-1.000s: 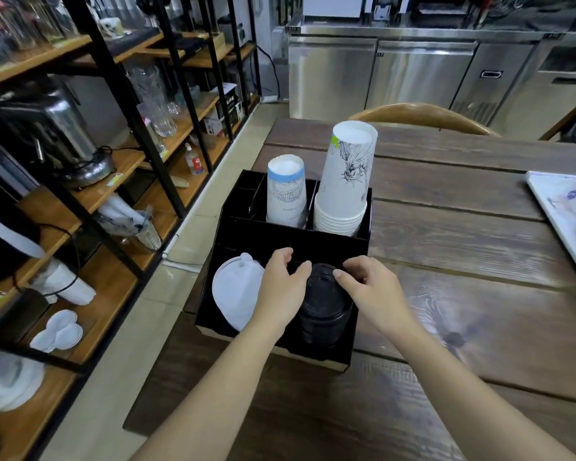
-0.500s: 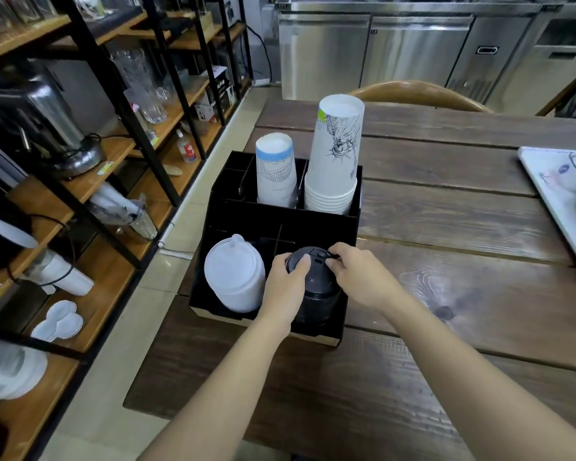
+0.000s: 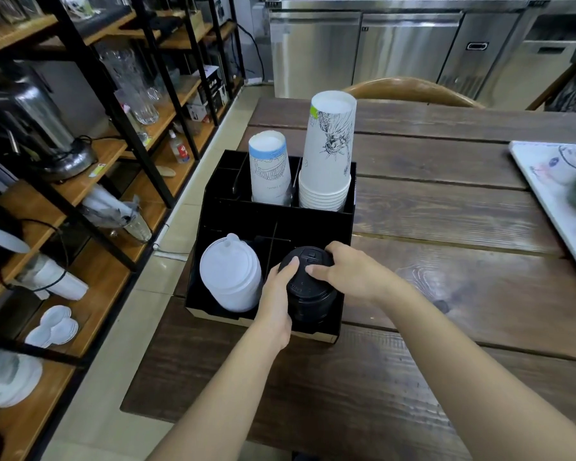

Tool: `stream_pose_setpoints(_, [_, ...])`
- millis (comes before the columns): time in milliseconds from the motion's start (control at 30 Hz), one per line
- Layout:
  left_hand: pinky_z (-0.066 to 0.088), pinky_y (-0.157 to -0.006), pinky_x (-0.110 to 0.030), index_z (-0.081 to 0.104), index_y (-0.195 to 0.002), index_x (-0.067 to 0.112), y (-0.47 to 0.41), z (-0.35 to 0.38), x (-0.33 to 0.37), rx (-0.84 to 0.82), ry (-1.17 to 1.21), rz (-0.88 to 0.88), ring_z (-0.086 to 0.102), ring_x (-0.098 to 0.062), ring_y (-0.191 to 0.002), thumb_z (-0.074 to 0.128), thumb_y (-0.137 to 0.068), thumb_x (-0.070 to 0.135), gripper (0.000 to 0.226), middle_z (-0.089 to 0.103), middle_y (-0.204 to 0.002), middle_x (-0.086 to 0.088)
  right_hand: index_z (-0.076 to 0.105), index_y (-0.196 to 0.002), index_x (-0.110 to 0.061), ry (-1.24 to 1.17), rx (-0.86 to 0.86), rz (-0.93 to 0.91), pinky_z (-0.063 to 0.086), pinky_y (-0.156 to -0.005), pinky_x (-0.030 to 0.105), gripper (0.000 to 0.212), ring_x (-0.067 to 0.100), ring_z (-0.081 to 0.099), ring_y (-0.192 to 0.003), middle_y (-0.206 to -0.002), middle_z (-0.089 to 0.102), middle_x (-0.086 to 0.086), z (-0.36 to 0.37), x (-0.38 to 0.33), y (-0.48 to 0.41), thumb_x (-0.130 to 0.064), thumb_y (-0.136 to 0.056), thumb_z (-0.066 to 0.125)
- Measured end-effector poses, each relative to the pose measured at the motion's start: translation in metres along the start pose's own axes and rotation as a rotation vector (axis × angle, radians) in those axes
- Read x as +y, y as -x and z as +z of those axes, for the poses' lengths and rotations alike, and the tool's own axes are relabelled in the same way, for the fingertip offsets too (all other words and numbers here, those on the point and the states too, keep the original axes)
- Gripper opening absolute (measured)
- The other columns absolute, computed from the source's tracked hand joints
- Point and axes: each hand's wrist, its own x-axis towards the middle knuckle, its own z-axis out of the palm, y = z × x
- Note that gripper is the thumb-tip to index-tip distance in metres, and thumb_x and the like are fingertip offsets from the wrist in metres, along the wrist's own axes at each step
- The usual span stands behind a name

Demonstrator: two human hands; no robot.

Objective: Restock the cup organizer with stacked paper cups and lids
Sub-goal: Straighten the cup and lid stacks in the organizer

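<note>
Along the left edge stand black-framed wooden shelves [image 3: 80, 168] with glassware and spare white lids, well clear of the work. On the wooden table [image 3: 446, 227] sits the black cup organizer [image 3: 210, 207]. Its front left bay holds a stack of white lids [image 3: 228, 277], tilted back. Beside that stack, the left hand [image 3: 276, 294] presses against the side of the stack of black lids [image 3: 308, 284] in the front right bay, while the right hand [image 3: 350, 272] curls over its top, fingers resting on the uppermost lid (likely steadying and seating the stack so it sits straight). Behind, the blue-banded paper cups [image 3: 268, 171] and taller printed paper cups [image 3: 328, 154] stand inverted, not obstructing. A white tray [image 3: 552, 194] lies far right.
</note>
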Motion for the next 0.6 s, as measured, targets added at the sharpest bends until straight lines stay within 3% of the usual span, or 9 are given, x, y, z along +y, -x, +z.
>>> stream_pose_setpoints(133, [0.051, -0.081, -0.034, 0.057, -0.122, 0.02, -0.0018, -0.0017, -0.0018, 0.014, -0.079, 0.089, 0.062, -0.02, -0.105, 0.061, -0.087, 0.029, 0.037, 0.065, -0.119, -0.007, 0.039, -0.125, -0.011, -0.256, -0.065, 0.052, 0.05, -0.076, 0.03, 0.044, 0.021, 0.057, -0.1, -0.11, 0.057, 0.005, 0.0061, 0.0, 0.0019, -0.024, -0.089, 0.06])
stream_pose_setpoints(267, [0.049, -0.084, -0.031, 0.055, -0.124, 0.022, 0.0009, -0.0021, -0.0083, 0.042, -0.188, 0.21, 0.06, -0.015, -0.106, 0.059, -0.088, 0.03, 0.038, 0.064, -0.119, -0.001, 0.041, -0.12, -0.02, -0.445, -0.05, 0.119, 0.05, -0.096, 0.046, 0.04, 0.024, 0.057, -0.11, -0.107, 0.057, 0.002, 0.0108, 0.0053, 0.0022, -0.02, -0.087, 0.062])
stream_pose_setpoints(467, [0.051, -0.09, -0.035, 0.062, -0.118, 0.018, -0.005, -0.0052, -0.0057, 0.065, -0.216, 0.17, 0.064, -0.02, -0.105, 0.055, -0.089, 0.041, 0.038, 0.069, -0.113, -0.004, 0.04, -0.127, -0.015, -0.258, -0.128, 0.161, 0.054, -0.087, 0.044, 0.043, 0.028, 0.053, -0.115, -0.125, 0.054, 0.006, 0.0076, 0.0027, 0.0011, -0.031, -0.09, 0.056])
stream_pose_setpoints(600, [0.049, -0.097, -0.035, 0.062, -0.114, 0.021, -0.006, -0.0058, -0.0034, 0.116, -0.241, 0.222, 0.06, -0.017, -0.11, 0.051, -0.093, 0.037, 0.029, 0.065, -0.118, -0.002, 0.048, -0.122, -0.015, -0.052, -0.06, 0.048, 0.049, -0.095, 0.04, 0.043, 0.023, 0.058, -0.108, -0.119, 0.061, 0.004, 0.0071, 0.0034, -0.0025, -0.039, -0.088, 0.056])
